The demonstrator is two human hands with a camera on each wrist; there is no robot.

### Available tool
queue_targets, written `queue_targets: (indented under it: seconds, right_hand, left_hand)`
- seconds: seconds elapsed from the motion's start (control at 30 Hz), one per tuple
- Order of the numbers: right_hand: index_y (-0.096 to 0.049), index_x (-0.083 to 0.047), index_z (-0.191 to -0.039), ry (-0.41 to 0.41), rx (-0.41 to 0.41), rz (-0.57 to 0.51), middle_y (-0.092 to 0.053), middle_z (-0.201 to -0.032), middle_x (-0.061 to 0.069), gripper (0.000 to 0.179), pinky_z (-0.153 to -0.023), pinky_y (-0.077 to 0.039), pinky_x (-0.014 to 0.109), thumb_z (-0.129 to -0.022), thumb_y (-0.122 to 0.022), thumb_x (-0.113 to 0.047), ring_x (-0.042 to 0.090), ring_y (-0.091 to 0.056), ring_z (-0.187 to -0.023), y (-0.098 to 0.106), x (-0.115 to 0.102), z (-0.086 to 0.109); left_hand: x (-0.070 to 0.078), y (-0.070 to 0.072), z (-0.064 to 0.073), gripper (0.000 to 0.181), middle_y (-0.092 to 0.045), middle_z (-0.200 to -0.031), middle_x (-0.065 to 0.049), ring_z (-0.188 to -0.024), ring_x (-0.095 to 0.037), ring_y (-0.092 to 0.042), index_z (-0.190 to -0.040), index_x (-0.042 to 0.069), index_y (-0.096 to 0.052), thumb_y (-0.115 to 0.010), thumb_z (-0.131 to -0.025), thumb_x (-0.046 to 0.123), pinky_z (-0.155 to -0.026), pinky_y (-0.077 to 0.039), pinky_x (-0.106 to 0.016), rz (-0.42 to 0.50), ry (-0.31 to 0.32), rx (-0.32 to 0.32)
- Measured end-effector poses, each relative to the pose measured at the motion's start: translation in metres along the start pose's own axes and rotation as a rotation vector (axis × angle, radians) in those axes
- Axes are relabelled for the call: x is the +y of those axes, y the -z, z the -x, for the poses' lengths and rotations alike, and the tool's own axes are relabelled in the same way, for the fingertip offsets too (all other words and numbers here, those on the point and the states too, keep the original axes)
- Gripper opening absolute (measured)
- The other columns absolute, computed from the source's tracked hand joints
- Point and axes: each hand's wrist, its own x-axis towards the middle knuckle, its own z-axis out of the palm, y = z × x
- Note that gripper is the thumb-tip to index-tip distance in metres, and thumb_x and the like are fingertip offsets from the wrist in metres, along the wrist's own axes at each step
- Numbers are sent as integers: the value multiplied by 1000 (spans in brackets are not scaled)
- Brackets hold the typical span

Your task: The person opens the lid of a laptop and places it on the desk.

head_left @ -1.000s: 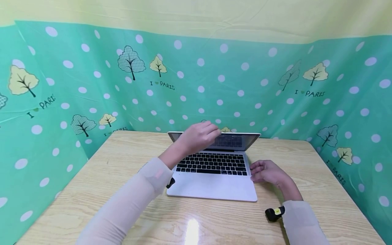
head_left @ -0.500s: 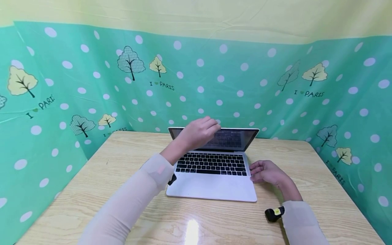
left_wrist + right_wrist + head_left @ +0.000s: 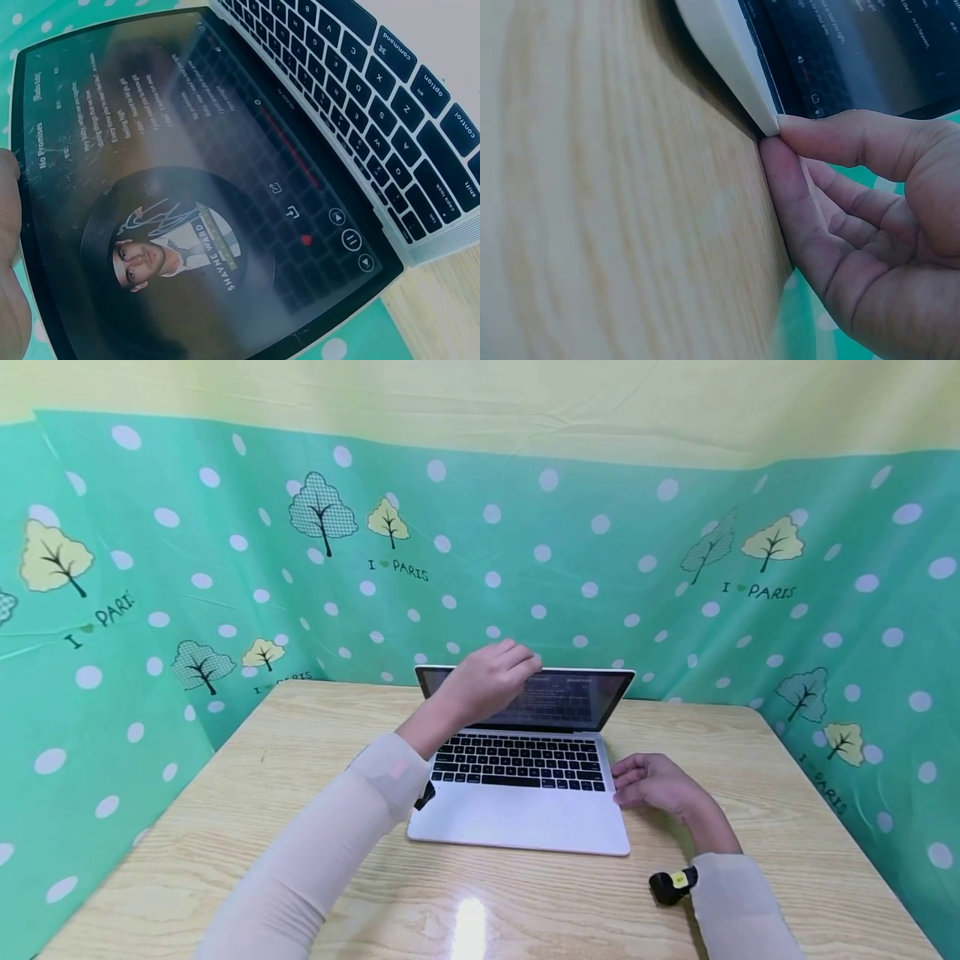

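Note:
A silver laptop [image 3: 517,818] with black keys sits mid-table, its lid [image 3: 588,693] raised and leaning back. My left hand [image 3: 487,681] reaches over the keyboard and grips the lid's top edge near its middle, covering part of the screen. In the left wrist view, that hand's fingers [image 3: 9,225] show at the lid's edge, and the lit screen [image 3: 60,97] displays a music player with lyrics and a round picture. At the base's right side, my right hand [image 3: 656,781] pinches the edge. The right wrist view shows its thumb [image 3: 855,139] on top, the forefinger below.
The laptop stands on a light wooden table [image 3: 300,777]. A green dotted curtain [image 3: 487,552] with printed trees hangs behind the table and along both sides. Small black cameras are strapped at both wrists, the right one [image 3: 671,885] near the table's right front.
The left hand has moved up and back with the laptop lid, which has opened wider and shows more screen. The right hand and the laptop's base have stayed in place.

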Motion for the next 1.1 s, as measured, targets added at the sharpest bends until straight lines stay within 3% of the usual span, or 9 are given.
queue_targets:
  seconds: [1.1]
  right_hand:
    - [-56,13,-122,5,9,12,-66,-101,18,48,-75,-61,36,-78,-75,13,23,-69,-82,0,-2,1]
  left_hand:
    - [-13,-3,-12,22,-71,-111,-6,-100,-23,-65,-118,6,-74,-60,-101,4,-78,-52,-30,-27,121,-109]
